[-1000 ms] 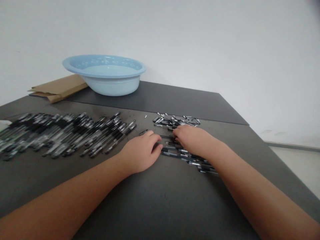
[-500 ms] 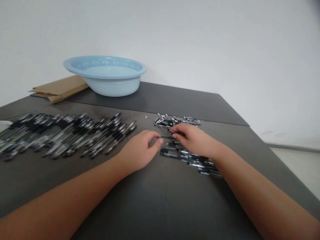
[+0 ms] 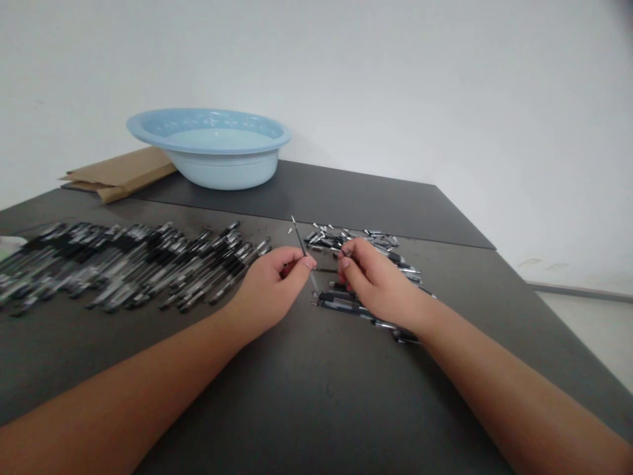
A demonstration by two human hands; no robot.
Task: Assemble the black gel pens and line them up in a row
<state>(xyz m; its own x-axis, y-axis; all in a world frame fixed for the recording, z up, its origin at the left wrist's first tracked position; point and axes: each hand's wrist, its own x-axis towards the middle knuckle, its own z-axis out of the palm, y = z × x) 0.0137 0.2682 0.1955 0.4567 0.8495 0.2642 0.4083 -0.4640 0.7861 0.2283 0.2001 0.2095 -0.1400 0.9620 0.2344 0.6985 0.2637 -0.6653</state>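
A thin dark pen refill (image 3: 299, 235) stands tilted between the thumb and fingers of my left hand (image 3: 274, 287), its pale tip pointing up and away. To its right, my right hand (image 3: 378, 284) is closed in a pinch; a small dark thing shows at its fingertips, too hidden to name. Under and beside that hand lie several black-and-clear pens (image 3: 341, 305), partly covered by it. Just beyond the fingers is a loose heap of small pen parts (image 3: 380, 241), with pale pointed tips among them.
Many gel pens (image 3: 148, 264) lie slanted in a wide row on the left of the dark table (image 3: 316, 409). At the back stand a light blue basin (image 3: 227, 171) and a flat brown paper bag (image 3: 119, 173). Behind them rises a white wall (image 3: 395, 99).
My left hand now holds a refill upright at a tilt; before, its fingertips were at a thin dark stick lying level. My right hand's fingers have drawn closer together.
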